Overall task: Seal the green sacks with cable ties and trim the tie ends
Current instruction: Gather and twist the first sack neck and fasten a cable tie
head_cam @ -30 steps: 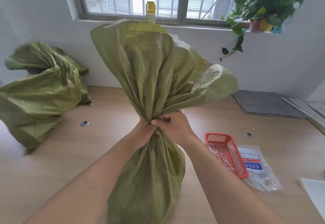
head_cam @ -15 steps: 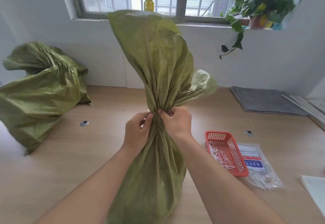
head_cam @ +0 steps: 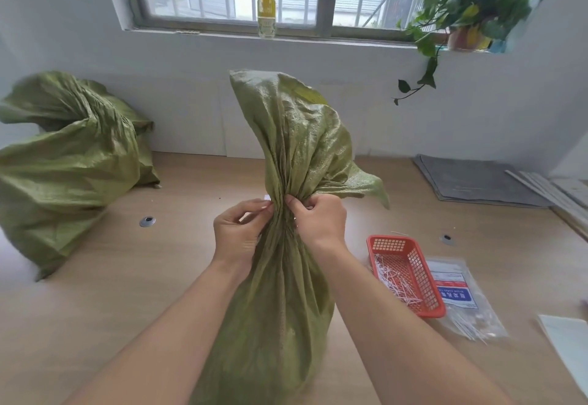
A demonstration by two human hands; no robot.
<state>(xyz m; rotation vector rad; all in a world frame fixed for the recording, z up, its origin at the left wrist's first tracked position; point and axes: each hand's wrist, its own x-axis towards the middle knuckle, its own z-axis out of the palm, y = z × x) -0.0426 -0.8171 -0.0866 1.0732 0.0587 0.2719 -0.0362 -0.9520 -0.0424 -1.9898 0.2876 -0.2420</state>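
A green woven sack (head_cam: 280, 293) stands upright on the table in front of me, its mouth gathered into a tight neck with the loose top fanning up above. My left hand (head_cam: 238, 233) pinches the neck from the left with thumb and fingertips. A small white piece (head_cam: 266, 197), possibly a cable tie end, shows just beyond those fingertips. My right hand (head_cam: 319, 220) grips the neck from the right, fingers curled into the folds. A second green sack (head_cam: 70, 169) lies slumped at the far left.
A red mesh basket (head_cam: 423, 277) with white tie offcuts sits to the right, next to a clear bag of cable ties (head_cam: 461, 306). A grey mat (head_cam: 471, 182) lies at the back right. On the windowsill stand a bottle (head_cam: 266, 16) and a plant (head_cam: 471, 0).
The sack's loose top has folded narrower and dropped lower. My hands have shifted from clasping the neck together to pinching it from either side.
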